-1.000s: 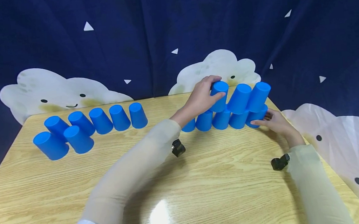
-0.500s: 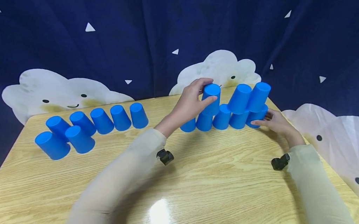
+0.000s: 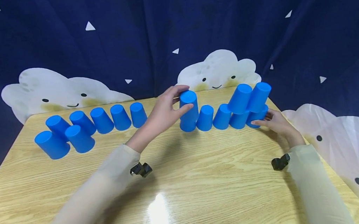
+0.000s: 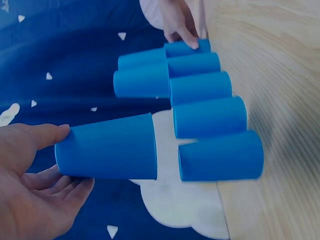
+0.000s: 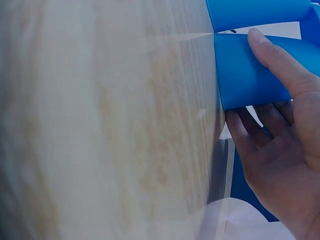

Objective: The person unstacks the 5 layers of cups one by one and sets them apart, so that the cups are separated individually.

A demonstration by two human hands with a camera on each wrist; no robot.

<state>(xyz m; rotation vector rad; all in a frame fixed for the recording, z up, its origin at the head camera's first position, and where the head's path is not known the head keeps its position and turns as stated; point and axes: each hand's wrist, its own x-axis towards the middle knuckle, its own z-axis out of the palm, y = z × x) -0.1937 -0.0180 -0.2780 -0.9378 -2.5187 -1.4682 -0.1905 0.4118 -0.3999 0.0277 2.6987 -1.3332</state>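
My left hand (image 3: 165,112) grips an upside-down blue cup (image 3: 189,106) between thumb and fingers. That cup hangs over the leftmost cup (image 3: 187,126) of a row of upside-down blue cups; the left wrist view shows a gap between the held cup (image 4: 107,150) and the row's near end cup (image 4: 220,157). At the row's other end, my right hand (image 3: 276,122) holds the rightmost bottom cup (image 5: 250,75), thumb on its front and fingers around the far side. Two cups stand on top at the right end, an inner one (image 3: 240,98) and an outer one (image 3: 260,97).
Several more upside-down blue cups stand at the table's left, with a line along the back (image 3: 101,121) and two nearer ones, such as the front left cup (image 3: 52,145). Behind the wooden table (image 3: 210,180) hangs a dark blue curtain (image 3: 148,40) with clouds.
My left hand has carried its cup leftward along the row, from beside the two upper cups to over the leftmost cup. The right hand has stayed on its cup.
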